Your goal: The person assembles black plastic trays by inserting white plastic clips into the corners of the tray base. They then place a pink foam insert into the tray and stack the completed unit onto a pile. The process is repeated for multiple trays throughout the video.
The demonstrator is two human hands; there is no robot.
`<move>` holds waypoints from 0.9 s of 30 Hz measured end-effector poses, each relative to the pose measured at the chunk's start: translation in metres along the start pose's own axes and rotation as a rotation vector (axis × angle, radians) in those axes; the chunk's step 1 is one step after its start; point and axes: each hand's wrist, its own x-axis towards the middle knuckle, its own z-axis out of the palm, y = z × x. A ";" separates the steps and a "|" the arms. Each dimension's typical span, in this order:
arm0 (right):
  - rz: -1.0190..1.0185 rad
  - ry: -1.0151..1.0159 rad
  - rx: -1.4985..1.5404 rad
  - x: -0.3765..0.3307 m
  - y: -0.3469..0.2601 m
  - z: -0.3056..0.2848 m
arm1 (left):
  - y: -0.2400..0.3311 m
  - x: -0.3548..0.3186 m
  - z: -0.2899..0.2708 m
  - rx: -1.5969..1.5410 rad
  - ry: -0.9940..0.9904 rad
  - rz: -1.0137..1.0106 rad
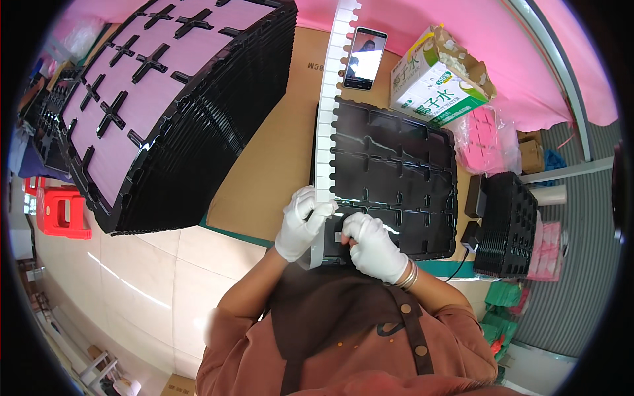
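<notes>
A long white strip (325, 132) with a row of notched tabs runs from the far edge towards me over the left side of a black plastic tray (396, 165). My left hand (302, 223), in a white glove, pinches the strip near its near end. Past that grip, the end of the strip curls down at the tray's near left corner. Close by on the right, my right hand (373, 247) is gloved too, with bare fingertips showing. Its fingers are bent together over the tray beside a small white piece (338, 237); what they hold is unclear.
At the left rises a tall stack of black trays (218, 105) with pink-lilac sheet on top. A phone (365, 59) and an opened carton (436, 79) stand behind the tray. More black trays (507, 224) sit at the right. Red stools (65, 212) are at far left.
</notes>
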 end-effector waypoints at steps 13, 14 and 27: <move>0.029 0.138 -0.160 0.012 -0.004 0.007 | -0.001 -0.001 0.001 0.051 0.030 0.024; 0.000 0.129 -0.149 0.010 -0.001 0.008 | -0.001 -0.001 0.001 0.055 0.027 0.022; 0.042 0.277 -0.045 0.027 -0.002 -0.076 | 0.000 -0.002 0.003 0.100 0.040 0.027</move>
